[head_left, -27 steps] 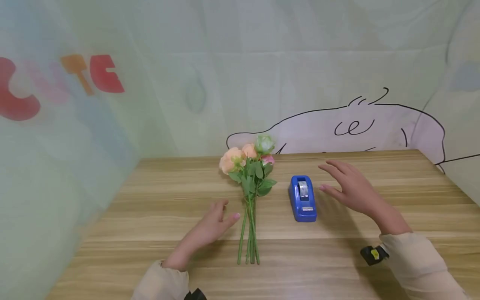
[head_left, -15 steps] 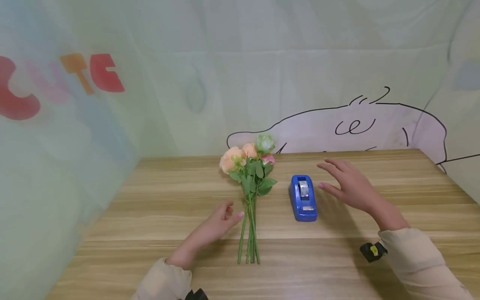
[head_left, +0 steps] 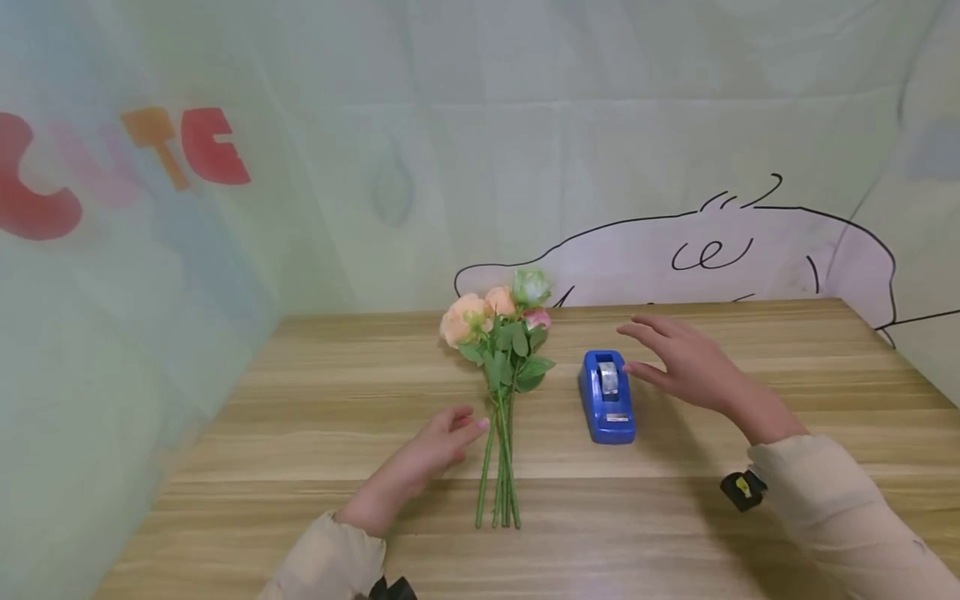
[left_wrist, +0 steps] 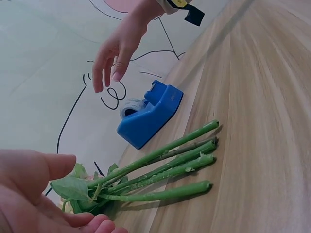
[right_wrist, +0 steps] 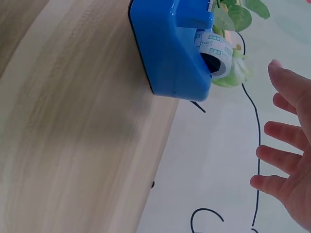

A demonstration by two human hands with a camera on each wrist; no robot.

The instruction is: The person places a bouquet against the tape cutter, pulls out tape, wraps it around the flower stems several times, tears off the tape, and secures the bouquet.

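A bunch of flowers (head_left: 504, 367) lies on the wooden table, its peach, green and pink heads toward the back wall and its green stems (left_wrist: 165, 170) toward the front. My left hand (head_left: 442, 442) is at the left side of these stems, thumb and fingers parted, holding nothing. To the right of the bunch stands a blue tape dispenser (head_left: 607, 400) with a roll of clear tape (right_wrist: 215, 52) in it. Just right of the dispenser, above the table, my right hand (head_left: 678, 362) hovers with fingers spread and nothing in them.
The wooden table (head_left: 300, 433) meets a pale cloth backdrop (head_left: 360, 192) printed with letters and a line drawing, which also closes off the left side. Black cameras sit at both wrists, the right one (head_left: 742, 490) close over the tabletop.
My right hand has moved left, toward the tape dispenser. My left hand has come slightly right, up to the stems. Flowers and dispenser have stayed in place.
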